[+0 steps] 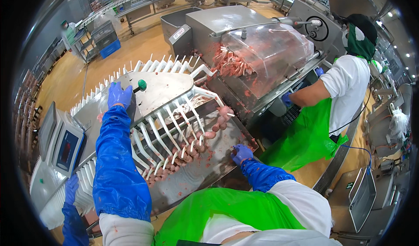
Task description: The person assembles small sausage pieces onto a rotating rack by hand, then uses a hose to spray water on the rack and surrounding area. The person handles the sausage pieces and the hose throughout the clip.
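Some sausages [187, 157] behind hooks [160, 135]; palm of left hand [119, 95] hidden.

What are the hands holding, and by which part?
No clear hold. Left hand lies on the metal cover beside the green knob; right hand is curled at the metal tray's edge, grip can't be told.

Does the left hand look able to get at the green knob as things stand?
Probably yes: the left hand is just left of the green knob, at the same metal top, with nothing visibly blocking the way.
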A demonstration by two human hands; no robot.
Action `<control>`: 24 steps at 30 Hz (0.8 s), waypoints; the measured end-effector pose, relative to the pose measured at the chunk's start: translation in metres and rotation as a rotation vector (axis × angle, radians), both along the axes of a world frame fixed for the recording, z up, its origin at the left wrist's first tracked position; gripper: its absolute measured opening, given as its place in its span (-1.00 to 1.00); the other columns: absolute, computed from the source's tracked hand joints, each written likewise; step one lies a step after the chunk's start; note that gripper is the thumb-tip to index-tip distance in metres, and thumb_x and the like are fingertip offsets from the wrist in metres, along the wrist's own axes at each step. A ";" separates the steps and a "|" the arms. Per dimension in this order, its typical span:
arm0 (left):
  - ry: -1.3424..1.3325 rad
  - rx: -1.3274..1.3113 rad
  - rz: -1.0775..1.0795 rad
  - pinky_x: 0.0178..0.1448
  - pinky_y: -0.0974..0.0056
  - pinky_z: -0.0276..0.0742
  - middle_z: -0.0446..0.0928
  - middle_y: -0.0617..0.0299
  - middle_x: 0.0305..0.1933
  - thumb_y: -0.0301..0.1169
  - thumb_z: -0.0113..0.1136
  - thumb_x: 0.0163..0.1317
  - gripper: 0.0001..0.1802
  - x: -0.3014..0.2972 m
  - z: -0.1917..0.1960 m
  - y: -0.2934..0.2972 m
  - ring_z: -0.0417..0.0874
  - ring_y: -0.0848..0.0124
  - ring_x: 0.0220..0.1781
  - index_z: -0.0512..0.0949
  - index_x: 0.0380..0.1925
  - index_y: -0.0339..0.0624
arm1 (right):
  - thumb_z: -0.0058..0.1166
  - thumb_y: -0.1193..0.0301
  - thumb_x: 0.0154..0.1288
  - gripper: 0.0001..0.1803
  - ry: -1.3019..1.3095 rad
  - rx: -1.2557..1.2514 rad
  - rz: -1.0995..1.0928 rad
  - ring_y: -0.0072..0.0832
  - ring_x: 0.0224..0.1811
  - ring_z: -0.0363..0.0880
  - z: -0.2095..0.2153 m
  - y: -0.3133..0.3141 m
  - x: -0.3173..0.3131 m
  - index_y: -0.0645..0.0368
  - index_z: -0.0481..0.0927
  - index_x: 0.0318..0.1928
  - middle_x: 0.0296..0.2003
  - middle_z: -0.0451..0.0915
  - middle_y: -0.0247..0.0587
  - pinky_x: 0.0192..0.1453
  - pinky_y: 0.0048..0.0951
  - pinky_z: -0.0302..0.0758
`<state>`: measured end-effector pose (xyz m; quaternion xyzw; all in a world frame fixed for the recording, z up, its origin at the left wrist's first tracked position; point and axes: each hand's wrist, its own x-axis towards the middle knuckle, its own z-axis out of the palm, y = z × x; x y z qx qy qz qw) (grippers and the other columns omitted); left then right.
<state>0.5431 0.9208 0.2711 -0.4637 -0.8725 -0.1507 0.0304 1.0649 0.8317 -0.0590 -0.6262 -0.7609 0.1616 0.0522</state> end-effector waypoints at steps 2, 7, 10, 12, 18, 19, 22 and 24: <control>0.006 0.003 0.003 0.50 0.12 0.05 0.11 -0.12 0.44 0.07 0.06 0.18 -0.21 -0.002 0.001 0.001 0.10 0.03 0.48 0.30 0.27 -0.27 | 0.12 0.06 0.08 -0.53 0.003 0.000 0.011 -0.12 -0.05 0.56 0.004 0.001 -0.002 0.03 0.57 -0.05 -0.08 0.56 -0.10 0.02 -0.12 0.49; 0.010 0.019 0.005 0.49 0.11 0.06 0.13 -0.13 0.43 0.08 0.07 0.18 -0.21 -0.002 0.001 0.002 0.12 0.03 0.47 0.30 0.27 -0.27 | 0.11 0.05 0.08 -0.54 -0.072 -0.075 0.026 -0.13 -0.04 0.56 0.028 0.008 -0.008 0.04 0.57 -0.07 -0.08 0.56 -0.11 0.03 -0.13 0.48; 0.018 0.044 -0.020 0.49 0.10 0.06 0.14 -0.13 0.43 0.08 0.07 0.18 -0.21 -0.005 0.001 0.005 0.11 0.03 0.47 0.31 0.27 -0.26 | 0.11 0.05 0.09 -0.55 0.019 0.014 0.009 -0.14 -0.04 0.55 0.005 0.007 -0.001 0.04 0.57 -0.09 -0.08 0.56 -0.13 0.03 -0.12 0.48; 0.034 0.037 -0.016 0.49 0.10 0.05 0.14 -0.12 0.43 0.08 0.07 0.18 -0.21 -0.011 -0.003 0.006 0.11 0.03 0.47 0.31 0.27 -0.25 | 0.11 0.06 0.09 -0.55 -0.020 -0.043 0.014 -0.14 -0.04 0.55 0.012 0.008 -0.005 0.03 0.57 -0.07 -0.08 0.56 -0.14 0.04 -0.13 0.48; 0.027 0.038 -0.016 0.49 0.10 0.04 0.15 -0.12 0.42 0.09 0.07 0.17 -0.21 -0.012 -0.006 0.006 0.12 0.02 0.47 0.31 0.27 -0.25 | 0.11 0.05 0.10 -0.53 -0.029 -0.093 0.008 -0.16 -0.02 0.55 0.026 0.008 -0.008 0.01 0.57 -0.02 -0.03 0.55 -0.14 0.08 -0.15 0.47; 0.027 0.038 -0.016 0.49 0.10 0.05 0.16 -0.12 0.42 0.09 0.07 0.17 -0.21 -0.013 -0.006 0.006 0.12 0.02 0.47 0.31 0.27 -0.25 | 0.11 0.06 0.10 -0.52 -0.025 -0.102 0.006 -0.16 -0.01 0.55 0.027 0.008 -0.009 0.01 0.57 -0.01 -0.02 0.55 -0.13 0.09 -0.15 0.47; 0.055 0.047 -0.028 0.49 0.10 0.05 0.17 -0.12 0.41 0.10 0.05 0.18 -0.21 -0.016 -0.009 0.010 0.13 0.03 0.46 0.31 0.27 -0.24 | 0.15 0.07 0.08 -0.48 0.036 -0.014 0.039 -0.15 0.02 0.53 0.007 0.010 -0.002 0.04 0.56 0.03 0.03 0.53 -0.11 0.14 -0.16 0.44; 0.070 0.066 -0.038 0.49 0.10 0.06 0.18 -0.12 0.41 0.10 0.04 0.19 -0.22 -0.023 -0.014 0.010 0.14 0.04 0.46 0.31 0.27 -0.24 | 0.17 0.11 0.08 -0.47 0.148 0.090 0.036 -0.14 0.05 0.52 -0.006 0.009 0.003 0.07 0.54 0.05 0.04 0.53 -0.07 0.18 -0.18 0.42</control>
